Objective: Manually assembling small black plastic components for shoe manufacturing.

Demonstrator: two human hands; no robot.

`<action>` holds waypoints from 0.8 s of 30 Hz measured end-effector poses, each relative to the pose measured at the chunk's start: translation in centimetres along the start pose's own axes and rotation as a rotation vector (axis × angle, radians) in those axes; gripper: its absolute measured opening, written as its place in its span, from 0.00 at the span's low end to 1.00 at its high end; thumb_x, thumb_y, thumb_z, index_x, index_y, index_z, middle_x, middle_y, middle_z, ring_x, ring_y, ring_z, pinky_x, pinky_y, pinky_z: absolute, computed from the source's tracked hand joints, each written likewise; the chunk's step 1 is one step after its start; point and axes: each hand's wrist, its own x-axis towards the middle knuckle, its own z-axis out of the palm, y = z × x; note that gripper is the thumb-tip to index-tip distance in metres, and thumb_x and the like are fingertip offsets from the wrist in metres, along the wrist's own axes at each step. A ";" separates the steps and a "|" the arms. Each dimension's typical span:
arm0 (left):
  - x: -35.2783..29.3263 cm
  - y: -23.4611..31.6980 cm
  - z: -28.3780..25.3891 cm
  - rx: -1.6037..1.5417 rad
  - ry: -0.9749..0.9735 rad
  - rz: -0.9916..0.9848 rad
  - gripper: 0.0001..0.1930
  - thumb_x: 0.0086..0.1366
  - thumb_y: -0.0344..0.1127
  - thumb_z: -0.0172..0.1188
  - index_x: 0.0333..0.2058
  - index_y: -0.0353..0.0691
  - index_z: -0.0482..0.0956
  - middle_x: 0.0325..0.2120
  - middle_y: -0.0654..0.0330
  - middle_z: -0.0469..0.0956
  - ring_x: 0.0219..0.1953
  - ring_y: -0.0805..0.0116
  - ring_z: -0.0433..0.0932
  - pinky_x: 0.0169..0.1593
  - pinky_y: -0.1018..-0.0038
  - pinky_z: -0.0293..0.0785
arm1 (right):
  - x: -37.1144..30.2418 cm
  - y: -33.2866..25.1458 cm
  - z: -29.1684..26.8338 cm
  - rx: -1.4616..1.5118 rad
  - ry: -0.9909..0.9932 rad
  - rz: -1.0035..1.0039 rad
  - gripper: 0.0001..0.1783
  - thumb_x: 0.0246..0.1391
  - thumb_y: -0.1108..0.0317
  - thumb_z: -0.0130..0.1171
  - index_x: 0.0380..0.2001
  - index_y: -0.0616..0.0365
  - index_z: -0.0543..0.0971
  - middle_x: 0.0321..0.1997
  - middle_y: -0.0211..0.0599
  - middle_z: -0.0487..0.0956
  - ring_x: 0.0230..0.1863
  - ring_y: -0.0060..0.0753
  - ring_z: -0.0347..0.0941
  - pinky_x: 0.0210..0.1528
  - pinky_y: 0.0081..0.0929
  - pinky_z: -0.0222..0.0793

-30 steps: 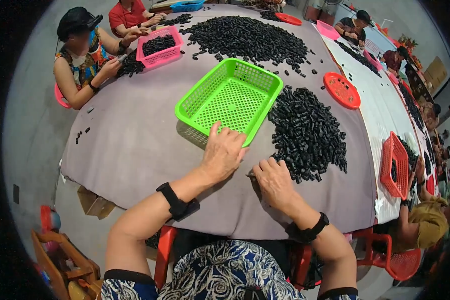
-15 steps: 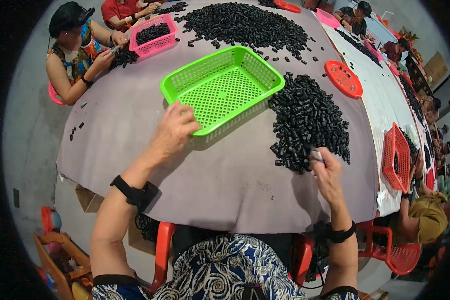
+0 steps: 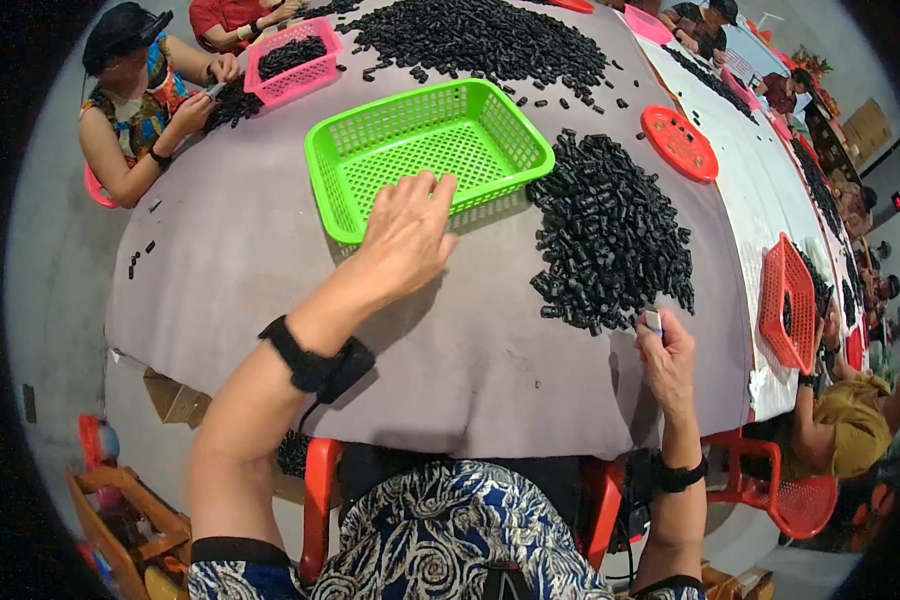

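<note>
A bright green plastic basket with lattice sides stands on the table in front of me; it holds none of the black pieces. My left hand is over its near rim, fingers stretched forward and holding nothing. Whether the fingertips touch the rim I cannot tell. To the right of the basket lies a heap of small black cylindrical pieces. At the heap's near edge, my right hand is closed around a small tool with a pale grey, flat tip. The rest of that tool is hidden in the fingers.
A larger heap of black pieces covers the far table. A red oval tray lies beyond my heap. Co-workers sit at far left and along the right, near a pink basket and a red basket. A few loose pieces lie left.
My left hand has moved right along the basket's near rim, and its fingers have straightened. My right hand has drawn back slightly from the heap with the tool. The whole view has shifted a little.
</note>
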 end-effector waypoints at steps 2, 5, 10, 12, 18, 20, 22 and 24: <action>1.0 -1.1 2.6 -0.047 -0.005 -0.122 0.18 0.53 0.32 0.56 0.43 0.36 0.68 0.36 0.50 0.71 0.41 0.51 0.71 0.44 0.60 0.68 | 0.1 -0.5 0.4 -0.025 -0.032 -0.020 0.03 0.50 0.73 0.50 0.24 0.59 0.71 0.19 0.19 0.65 0.22 0.11 0.57 0.23 0.13 0.54; 2.0 -1.1 4.2 -0.021 0.100 -0.074 0.11 0.55 0.32 0.54 0.38 0.38 0.71 0.30 0.53 0.73 0.33 0.51 0.74 0.35 0.60 0.71 | 0.2 -0.2 0.4 -0.087 -0.055 -0.009 0.04 0.50 0.73 0.51 0.23 0.59 0.71 0.19 0.19 0.64 0.22 0.12 0.57 0.23 0.15 0.54; 3.8 -1.9 5.0 -0.031 0.118 0.045 0.09 0.54 0.32 0.56 0.35 0.41 0.73 0.28 0.56 0.74 0.30 0.53 0.75 0.32 0.61 0.72 | 1.3 0.9 0.3 -0.114 0.060 -0.092 0.04 0.49 0.71 0.53 0.24 0.60 0.72 0.18 0.21 0.65 0.23 0.12 0.59 0.24 0.15 0.56; 4.3 -2.5 4.8 -0.036 0.116 0.049 0.09 0.54 0.32 0.56 0.35 0.41 0.73 0.28 0.56 0.74 0.30 0.53 0.75 0.32 0.61 0.72 | 2.8 2.0 -0.3 -0.101 0.138 -0.123 0.04 0.49 0.71 0.54 0.25 0.60 0.73 0.18 0.22 0.66 0.23 0.12 0.60 0.25 0.16 0.57; 4.5 -3.9 4.2 0.039 0.127 0.041 0.13 0.50 0.31 0.59 0.37 0.40 0.73 0.32 0.58 0.71 0.38 0.57 0.71 0.43 0.65 0.66 | 8.4 6.0 -6.6 -0.489 0.418 -0.034 0.16 0.50 0.59 0.51 0.31 0.62 0.77 0.17 0.42 0.71 0.23 0.29 0.69 0.30 0.31 0.64; 4.6 -1.7 3.8 0.017 0.271 0.117 0.15 0.49 0.30 0.59 0.38 0.39 0.72 0.33 0.56 0.70 0.39 0.56 0.70 0.44 0.65 0.66 | 9.7 7.3 -8.8 -0.566 0.440 0.019 0.16 0.50 0.59 0.51 0.31 0.62 0.77 0.17 0.41 0.72 0.23 0.29 0.70 0.30 0.31 0.65; 4.5 0.7 3.8 -0.044 0.346 0.256 0.19 0.45 0.28 0.60 0.40 0.37 0.71 0.36 0.51 0.69 0.41 0.52 0.69 0.46 0.64 0.65 | 10.4 8.3 -9.8 -0.367 0.462 0.267 0.15 0.51 0.59 0.51 0.30 0.61 0.77 0.19 0.34 0.73 0.24 0.26 0.69 0.30 0.28 0.64; 3.8 3.5 5.1 -0.341 0.227 0.321 0.21 0.45 0.27 0.60 0.41 0.36 0.70 0.38 0.51 0.68 0.42 0.52 0.68 0.47 0.63 0.65 | 11.4 10.5 -11.0 -0.296 0.414 0.233 0.15 0.51 0.59 0.51 0.29 0.61 0.77 0.19 0.32 0.73 0.24 0.25 0.68 0.29 0.27 0.63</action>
